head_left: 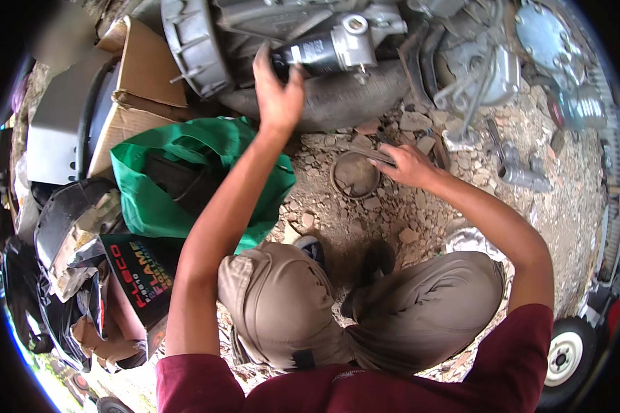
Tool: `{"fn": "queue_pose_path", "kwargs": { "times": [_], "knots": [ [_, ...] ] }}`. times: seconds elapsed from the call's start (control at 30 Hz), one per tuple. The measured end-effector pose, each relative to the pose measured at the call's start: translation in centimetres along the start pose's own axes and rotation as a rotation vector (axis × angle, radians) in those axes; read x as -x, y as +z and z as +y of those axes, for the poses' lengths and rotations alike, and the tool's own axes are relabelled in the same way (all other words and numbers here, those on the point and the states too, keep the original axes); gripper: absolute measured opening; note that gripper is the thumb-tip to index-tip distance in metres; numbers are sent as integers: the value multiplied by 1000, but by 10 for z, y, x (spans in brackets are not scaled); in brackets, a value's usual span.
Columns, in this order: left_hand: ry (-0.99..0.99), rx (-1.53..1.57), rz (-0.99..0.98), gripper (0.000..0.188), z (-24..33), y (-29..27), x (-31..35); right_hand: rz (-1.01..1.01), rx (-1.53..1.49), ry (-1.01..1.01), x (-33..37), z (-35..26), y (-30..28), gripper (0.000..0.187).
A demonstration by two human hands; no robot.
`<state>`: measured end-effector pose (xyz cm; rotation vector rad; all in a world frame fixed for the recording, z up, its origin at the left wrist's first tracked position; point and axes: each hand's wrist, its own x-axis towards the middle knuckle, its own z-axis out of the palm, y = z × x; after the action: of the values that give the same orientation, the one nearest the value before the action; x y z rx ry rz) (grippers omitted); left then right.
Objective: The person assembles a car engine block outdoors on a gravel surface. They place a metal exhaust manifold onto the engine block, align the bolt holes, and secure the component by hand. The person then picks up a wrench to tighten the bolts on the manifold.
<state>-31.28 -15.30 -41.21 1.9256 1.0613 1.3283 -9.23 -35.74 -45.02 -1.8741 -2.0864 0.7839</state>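
Left hand (280,96) first: it's up at the far side, by the left end of the black cyl. (315,56) w/ the silver end housing (355,45).

Room-wise, we're kinda boxed in tbh. Left edge is crowded: green bag (134,206) right beside our left forearm, cardboard box (151,72) farther out. Far edge = big grey castings (194,45), the cyl. lying in among them. Near edge is our own knees (279,296). Open bit is the gravel (310,199) in the middle, btwn knees & castings, plus more out right past a metal tube (523,177).

Back to hands: left has thumb & fingers spread apart around that end, can't tell if there's actual contact. Right hand (408,165) is closed on a thin metal tool (379,154), pointing left, just over the far rim of a round dish (351,168) on the gravel.
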Motion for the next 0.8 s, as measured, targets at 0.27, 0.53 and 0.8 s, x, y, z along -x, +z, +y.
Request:
{"fn": "queue_pose_path", "kwargs": {
  "times": [0.27,0.53,0.8],
  "knots": [
    [53,-54,-239,75,1,12,88,42,234,-6,126,77,86,37],
    [95,-72,-1072,61,-9,63,144,324,331,337,158,92,95,44],
    [530,-193,-1713,49,72,133,120,234,260,699,232,134,60,41]
  ]
}}
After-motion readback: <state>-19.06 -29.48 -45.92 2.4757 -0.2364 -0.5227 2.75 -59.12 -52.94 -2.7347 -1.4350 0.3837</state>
